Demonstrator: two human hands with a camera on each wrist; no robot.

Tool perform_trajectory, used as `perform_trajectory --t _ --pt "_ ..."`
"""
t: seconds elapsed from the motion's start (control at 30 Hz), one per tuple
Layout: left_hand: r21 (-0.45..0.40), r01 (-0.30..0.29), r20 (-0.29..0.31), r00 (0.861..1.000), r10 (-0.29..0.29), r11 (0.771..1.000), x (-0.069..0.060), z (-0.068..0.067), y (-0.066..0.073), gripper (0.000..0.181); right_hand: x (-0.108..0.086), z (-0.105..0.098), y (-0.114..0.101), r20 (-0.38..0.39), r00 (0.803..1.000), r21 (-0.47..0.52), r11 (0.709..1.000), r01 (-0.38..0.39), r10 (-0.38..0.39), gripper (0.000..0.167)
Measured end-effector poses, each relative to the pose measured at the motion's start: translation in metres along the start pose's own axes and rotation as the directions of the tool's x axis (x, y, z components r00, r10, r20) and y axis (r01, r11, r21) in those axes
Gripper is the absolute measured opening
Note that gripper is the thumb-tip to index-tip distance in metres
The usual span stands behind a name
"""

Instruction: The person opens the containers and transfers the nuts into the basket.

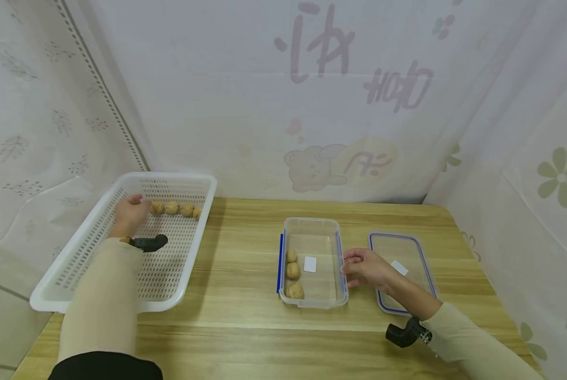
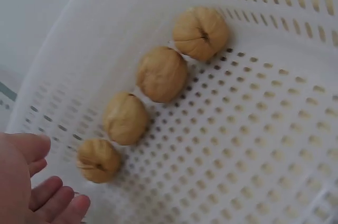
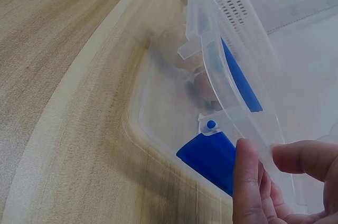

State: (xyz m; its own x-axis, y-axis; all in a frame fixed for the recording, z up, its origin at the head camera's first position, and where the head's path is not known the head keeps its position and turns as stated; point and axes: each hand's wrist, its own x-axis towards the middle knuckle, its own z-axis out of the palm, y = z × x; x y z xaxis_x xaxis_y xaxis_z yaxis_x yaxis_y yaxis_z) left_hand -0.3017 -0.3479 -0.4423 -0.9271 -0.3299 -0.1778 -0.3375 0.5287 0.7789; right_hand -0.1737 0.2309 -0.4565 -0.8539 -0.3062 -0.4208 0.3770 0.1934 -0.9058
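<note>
My left hand [image 1: 130,215] is inside a white perforated plastic basket [image 1: 201,240], near its far left part. Its fingers [image 2: 55,195] are loosely bent, with nothing visible between them and the thumb. Beside it, several walnuts [image 2: 162,74] lie in a row along the basket's far wall; the nearest one sits just past the fingertips. My right hand [image 1: 366,268] pinches the right rim of a clear plastic food container [image 1: 312,224], thumb on one side and fingers on the other. Three walnuts [image 1: 293,271] line the container's left side, blurred through its wall in the right wrist view.
A clear lid [image 1: 397,243] with a blue seal lies on the wooden table [image 1: 236,316], partly under my right forearm. A blue locking flap [image 1: 280,264] hangs along the container's left side. A white label [image 1: 310,264] shows on its floor. Printed cloth [image 1: 245,105] hangs behind the table.
</note>
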Motion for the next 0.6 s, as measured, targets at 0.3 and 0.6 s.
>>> perform_trajectory --t 0.3,0.6 --pt "0.099 -0.182 0.003 0.983 0.183 0.978 0.001 -0.024 0.028 0.068 0.000 0.000 -0.002 0.001 1.000 0.002 1.000 0.006 -0.006 0.035" --pt "0.158 -0.297 0.085 0.954 0.287 0.942 -0.005 -0.027 0.052 0.081 0.000 0.000 0.001 -0.003 1.000 0.001 1.000 0.008 -0.008 0.036"
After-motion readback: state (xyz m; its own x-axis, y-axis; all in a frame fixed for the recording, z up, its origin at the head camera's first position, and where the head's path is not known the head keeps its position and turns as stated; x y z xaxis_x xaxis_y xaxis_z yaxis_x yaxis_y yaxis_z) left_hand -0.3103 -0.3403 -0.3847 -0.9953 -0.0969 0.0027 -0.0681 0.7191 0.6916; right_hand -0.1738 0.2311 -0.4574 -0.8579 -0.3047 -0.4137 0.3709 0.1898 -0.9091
